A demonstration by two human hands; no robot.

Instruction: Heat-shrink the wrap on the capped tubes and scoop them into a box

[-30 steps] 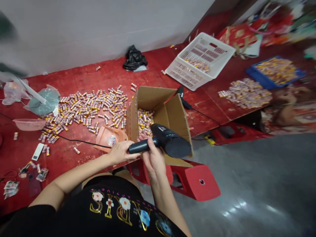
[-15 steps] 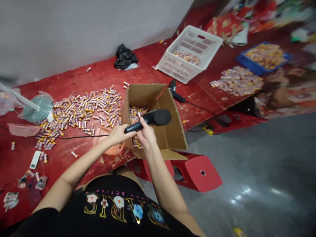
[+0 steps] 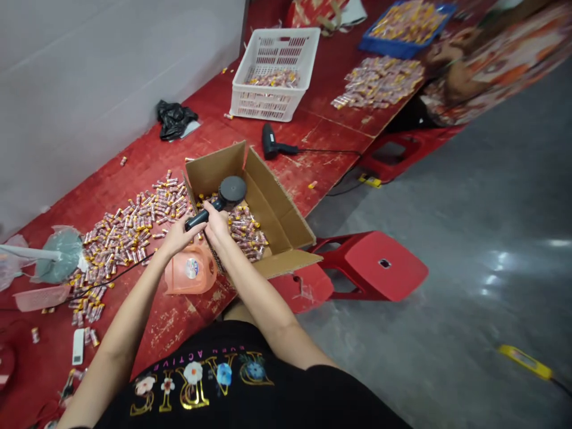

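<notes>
A black hair dryer (image 3: 232, 190) is in both my hands, held over an open cardboard box (image 3: 279, 208). My right hand (image 3: 217, 226) is closed round its handle, close to the head. At the handle's lower end, where the cord comes out, my left hand (image 3: 177, 235) grips it, with the fingers partly hidden. Inside the box lie many small clear-wrapped tubes with yellow ends (image 3: 250, 229). More of these tubes are heaped on the red table (image 3: 161, 322) left of the box. An orange plastic scoop-like container (image 3: 190, 271) sits beside the box, under my forearms.
A second hair dryer (image 3: 270, 143) lies behind the box. Farther back stand a white crate (image 3: 268, 101) and a blue tray (image 3: 369, 43), both with tubes. Red stools (image 3: 384, 265) are at the right of the table. A co-worker's arm (image 3: 465, 80) shows at upper right.
My view has turned rightward, so the table things sit farther left. Both hands still hold the hair dryer over the box; more tubes inside it now show.
</notes>
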